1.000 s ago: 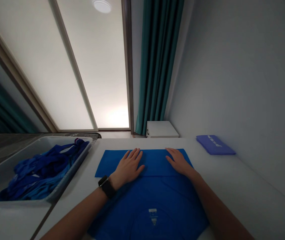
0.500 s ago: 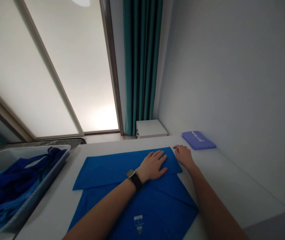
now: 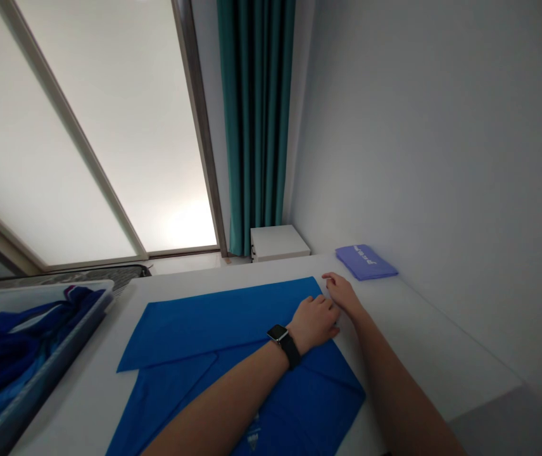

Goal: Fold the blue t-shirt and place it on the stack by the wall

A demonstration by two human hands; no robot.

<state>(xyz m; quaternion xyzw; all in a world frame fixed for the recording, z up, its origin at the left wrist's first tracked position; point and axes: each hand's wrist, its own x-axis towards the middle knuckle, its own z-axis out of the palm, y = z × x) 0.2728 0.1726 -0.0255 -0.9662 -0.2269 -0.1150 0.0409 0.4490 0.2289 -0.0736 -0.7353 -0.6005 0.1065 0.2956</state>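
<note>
My left hand [image 3: 313, 323] lies flat on a folded blue cloth garment [image 3: 214, 332], at its right edge, with a black-strapped smartwatch [image 3: 278, 334] on the wrist. The garment's top part is folded over in a wide band, and a loose flap lies below it. My forearm hides part of the lower garment, including most of a small white print. My right hand [image 3: 342, 294] rests on the white table [image 3: 418, 335], just beyond the garment's upper right corner and close to my left hand. Neither hand grips anything.
A grey tray [image 3: 47, 373] of crumpled blue garments stands at the left, beside the table. A folded purple item [image 3: 366, 262] lies at the far right against the wall. Behind the table are a small white cabinet [image 3: 278, 244], a teal curtain [image 3: 254, 114] and a frosted window [image 3: 109, 126].
My left hand has slid right across the garment to its right edge, closer to my right hand. The view has turned right, so the tray and the purple item sit further left.
</note>
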